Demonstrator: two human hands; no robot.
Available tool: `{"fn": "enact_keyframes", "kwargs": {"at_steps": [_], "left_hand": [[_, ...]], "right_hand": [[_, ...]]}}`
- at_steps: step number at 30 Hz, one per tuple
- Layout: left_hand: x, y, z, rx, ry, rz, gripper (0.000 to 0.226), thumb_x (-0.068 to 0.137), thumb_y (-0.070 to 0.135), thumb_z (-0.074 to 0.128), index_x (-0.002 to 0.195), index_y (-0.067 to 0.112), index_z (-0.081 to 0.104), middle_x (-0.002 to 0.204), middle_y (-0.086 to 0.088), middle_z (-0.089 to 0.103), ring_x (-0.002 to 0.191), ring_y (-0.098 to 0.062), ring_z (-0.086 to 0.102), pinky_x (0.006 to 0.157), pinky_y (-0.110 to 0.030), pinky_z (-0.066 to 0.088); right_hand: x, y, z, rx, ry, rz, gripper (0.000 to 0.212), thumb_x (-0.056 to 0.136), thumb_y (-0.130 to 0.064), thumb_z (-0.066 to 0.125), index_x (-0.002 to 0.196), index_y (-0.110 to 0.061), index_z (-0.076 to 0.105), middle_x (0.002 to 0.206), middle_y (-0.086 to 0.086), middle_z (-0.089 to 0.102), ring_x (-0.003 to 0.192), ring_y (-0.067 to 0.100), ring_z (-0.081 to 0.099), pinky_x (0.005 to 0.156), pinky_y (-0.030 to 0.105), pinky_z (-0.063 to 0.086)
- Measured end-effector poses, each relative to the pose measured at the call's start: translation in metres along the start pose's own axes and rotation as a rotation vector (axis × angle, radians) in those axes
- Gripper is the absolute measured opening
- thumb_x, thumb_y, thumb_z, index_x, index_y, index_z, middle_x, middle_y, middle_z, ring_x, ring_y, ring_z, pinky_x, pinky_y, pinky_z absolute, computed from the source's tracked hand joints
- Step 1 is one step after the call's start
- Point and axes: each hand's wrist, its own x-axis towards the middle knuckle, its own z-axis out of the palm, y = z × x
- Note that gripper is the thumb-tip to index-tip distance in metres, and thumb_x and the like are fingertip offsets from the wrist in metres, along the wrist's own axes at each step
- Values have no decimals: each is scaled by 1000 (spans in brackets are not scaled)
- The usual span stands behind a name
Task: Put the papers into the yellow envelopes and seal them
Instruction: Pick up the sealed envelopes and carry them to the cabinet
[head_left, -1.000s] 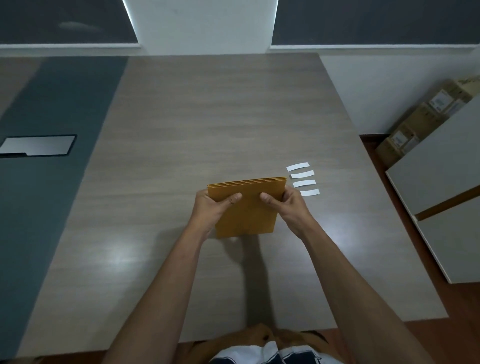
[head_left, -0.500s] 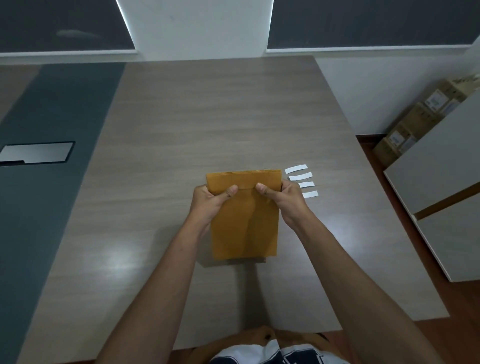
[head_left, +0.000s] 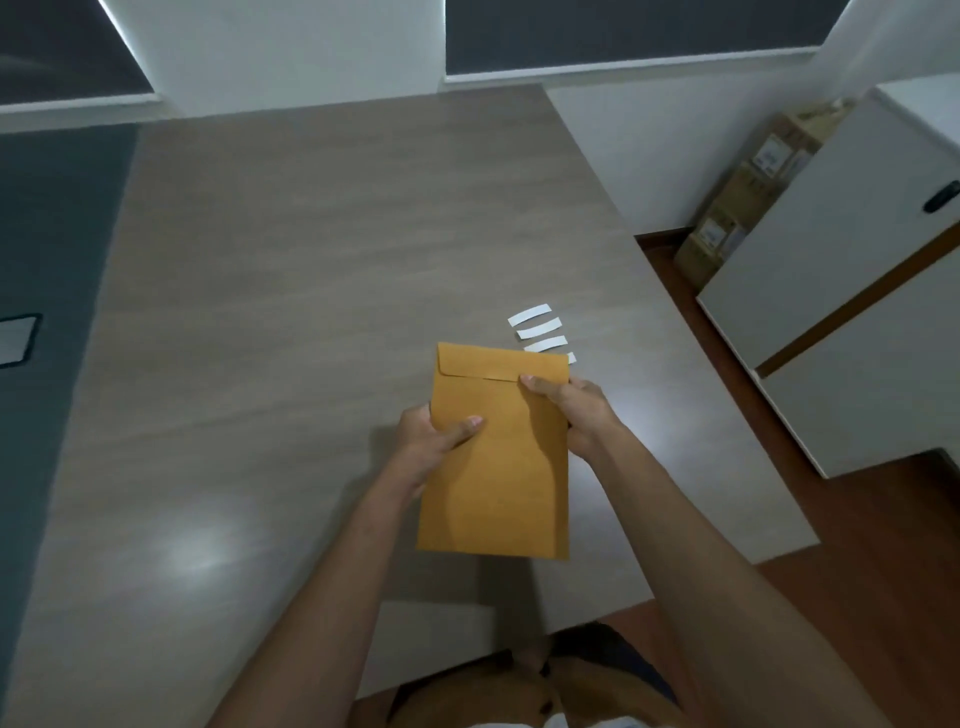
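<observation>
The big grey-brown wooden desk (head_left: 311, 291) fills most of the view. To the right of it stands a tall white cabinet (head_left: 852, 291), with brown cardboard boxes (head_left: 748, 202) stacked against the wall behind it.

Above the near part of the desk, the person holds up a flat yellow paper envelope (head_left: 498, 467). Its flap is folded down at the far end. It may be more than one envelope held together, but the edges are too close to tell.

The left hand (head_left: 431, 436) grips the left edge, thumb on top and fingers curled under. The right hand (head_left: 576, 410) grips the right edge near the flap, thumb pressed on the front.

Just past the envelope's far right corner lie small white paper strips (head_left: 537, 327) in a row on the desk. The nearest one is partly hidden by the envelope.
</observation>
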Motion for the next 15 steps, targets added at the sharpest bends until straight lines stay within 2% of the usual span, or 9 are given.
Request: {"fn": "enact_keyframes", "kwargs": {"at_steps": [4, 8, 12, 15], "left_hand": [[0, 6, 30, 24, -59, 10, 49, 76, 30, 82, 117, 13, 62, 106, -1, 70, 93, -18, 67, 71, -30, 56], [-1, 20, 77, 16, -99, 3, 45, 76, 30, 83, 114, 16, 64, 106, -1, 72, 94, -19, 69, 78, -37, 58], [-1, 36, 141, 15, -127, 25, 37, 76, 25, 83, 109, 18, 67, 101, -1, 74, 89, -19, 72, 74, -36, 59], [-5, 48, 206, 39, -183, 30, 29, 77, 22, 82, 102, 22, 67, 100, 0, 74, 89, -19, 71, 72, -35, 58]], "right_hand": [[-9, -4, -37, 18, -15, 14, 36, 74, -19, 82, 106, -7, 69, 105, 14, 73, 95, 32, 70, 85, 46, 57], [-20, -8, -96, -47, -56, -12, 35, 78, -20, 79, 109, -14, 66, 111, 7, 70, 101, 28, 67, 87, 43, 56], [-32, -9, -166, -124, -100, -22, 47, 75, -27, 82, 117, -15, 65, 112, 3, 72, 104, 26, 67, 91, 46, 54], [-41, -16, -228, -94, -44, -87, 42, 79, -23, 78, 117, -12, 65, 113, 7, 71, 103, 28, 68, 90, 48, 55]]}}
